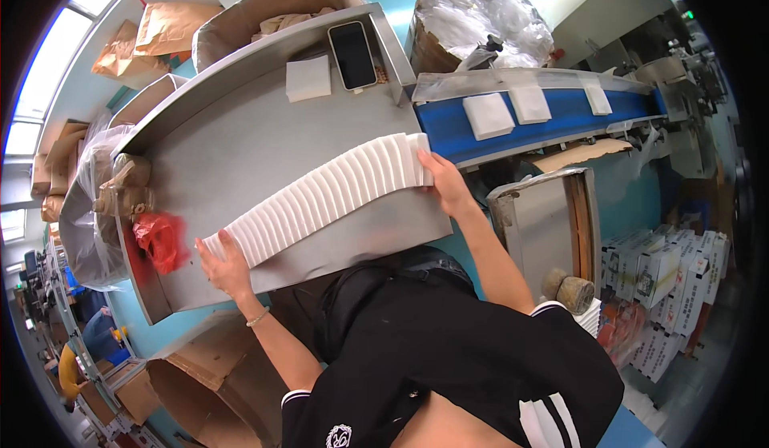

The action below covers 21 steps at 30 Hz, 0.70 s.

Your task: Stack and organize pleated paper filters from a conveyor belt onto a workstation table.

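Observation:
A long, slightly curved row of white folded paper napkin stacks (320, 197) lies across the steel table (232, 152), rising from lower left to upper right. My left hand (224, 267) presses on the row's left end, thumb and fingers around it. At the right end, by the conveyor, my right hand (445, 184) grips the last stack. Between them the two hands squeeze the row together lengthwise. The undersides of the stacks are hidden.
A blue conveyor belt (570, 112) at right carries 3 white stacks. On the table are a phone (352, 56), a white stack (308, 78) and a red plastic bag (162, 241). Raised metal edges border the table. Cardboard boxes (210, 372) stand around, one holding clear plastic (481, 24).

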Each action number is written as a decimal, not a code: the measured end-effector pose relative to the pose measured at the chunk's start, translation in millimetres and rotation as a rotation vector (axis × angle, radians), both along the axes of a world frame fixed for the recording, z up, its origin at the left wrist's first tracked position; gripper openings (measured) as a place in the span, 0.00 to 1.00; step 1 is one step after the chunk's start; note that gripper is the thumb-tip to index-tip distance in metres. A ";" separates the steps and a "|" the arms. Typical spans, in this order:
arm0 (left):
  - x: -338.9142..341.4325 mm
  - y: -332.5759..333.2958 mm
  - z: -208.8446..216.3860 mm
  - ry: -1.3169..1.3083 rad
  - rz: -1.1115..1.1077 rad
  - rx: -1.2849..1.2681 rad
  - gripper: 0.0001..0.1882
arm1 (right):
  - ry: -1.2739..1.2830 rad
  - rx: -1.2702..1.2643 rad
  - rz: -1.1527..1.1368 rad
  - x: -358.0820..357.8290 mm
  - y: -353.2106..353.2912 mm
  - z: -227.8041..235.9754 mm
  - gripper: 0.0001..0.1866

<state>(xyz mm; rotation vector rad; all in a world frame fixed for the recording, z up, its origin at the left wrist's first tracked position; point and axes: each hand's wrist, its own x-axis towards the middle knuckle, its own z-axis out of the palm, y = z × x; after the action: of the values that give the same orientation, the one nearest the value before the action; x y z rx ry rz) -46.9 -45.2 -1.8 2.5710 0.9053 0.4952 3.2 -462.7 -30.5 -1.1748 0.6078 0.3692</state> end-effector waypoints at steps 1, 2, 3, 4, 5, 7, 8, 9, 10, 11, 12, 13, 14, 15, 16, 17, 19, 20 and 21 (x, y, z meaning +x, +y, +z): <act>-0.4 1.4 -0.9 -0.002 0.012 0.001 0.42 | -0.002 0.001 0.012 -2.1 -4.0 1.0 0.15; -0.4 3.2 -2.4 -0.004 0.012 0.002 0.42 | 0.006 0.025 0.002 -5.6 -8.3 3.1 0.14; -0.2 2.1 -3.7 -0.004 0.003 -0.002 0.42 | 0.015 0.045 -0.017 -10.4 -17.0 5.3 0.14; -0.4 1.5 -3.5 -0.003 0.006 -0.005 0.42 | -0.011 0.031 -0.159 -7.1 -26.2 -1.8 0.15; -0.7 1.0 -2.4 -0.019 -0.019 -0.014 0.42 | -0.076 0.120 -0.280 -2.4 -29.0 -6.0 0.18; 1.7 -1.1 -2.9 -0.036 -0.056 -0.022 0.42 | -0.052 -0.039 -0.189 7.1 -19.5 -8.7 0.23; 1.3 -0.7 -4.4 -0.033 -0.055 -0.021 0.41 | -0.145 -0.232 -0.095 5.2 -5.0 -3.9 0.27; 0.7 -0.5 -4.4 -0.029 -0.060 -0.021 0.41 | -0.257 -0.448 0.060 4.3 6.6 -5.7 0.26; -0.2 0.1 -4.7 -0.028 -0.058 -0.021 0.41 | -0.251 -0.465 0.121 3.6 15.1 3.0 0.25; -1.3 0.5 -4.9 -0.030 -0.054 -0.013 0.41 | -0.245 -0.483 0.183 2.7 20.0 11.7 0.24; -2.8 0.1 -4.0 -0.035 -0.047 -0.004 0.41 | -0.248 -0.482 0.188 1.1 15.1 8.8 0.24; -2.6 -2.2 -2.6 -0.038 -0.040 -0.004 0.41 | -0.130 -0.179 0.107 -0.6 5.1 2.3 0.20; -1.1 -6.3 0.4 -0.021 -0.033 -0.023 0.41 | -0.008 0.122 0.027 -1.6 -3.4 -2.2 0.17; -0.8 -9.5 2.5 -0.001 -0.025 -0.041 0.41 | -0.007 0.122 0.037 -3.4 -7.8 -0.9 0.17; -0.3 -10.8 3.8 0.000 -0.015 -0.042 0.41 | -0.023 0.092 0.004 -5.9 -10.8 2.2 0.16; 0.4 -11.7 4.9 -0.005 -0.017 -0.054 0.41 | -0.038 0.063 -0.028 -6.7 -13.2 3.6 0.16; 0.5 -13.9 5.8 -0.007 -0.035 -0.070 0.41 | -0.116 0.088 -0.256 0.3 -19.1 0.0 0.22; 0.3 -14.6 5.5 -0.009 -0.041 -0.068 0.41 | -0.100 -0.012 -0.166 3.9 -17.2 -3.9 0.23; 3.4 -14.2 4.8 -0.015 -0.050 -0.063 0.41 | -0.087 -0.109 -0.077 8.9 -9.5 -7.1 0.24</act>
<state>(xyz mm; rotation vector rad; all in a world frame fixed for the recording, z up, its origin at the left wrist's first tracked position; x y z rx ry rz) -43.5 -59.3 3.0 2.5227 0.8364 0.4633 12.1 -472.2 -37.6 -1.2611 0.6018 0.2203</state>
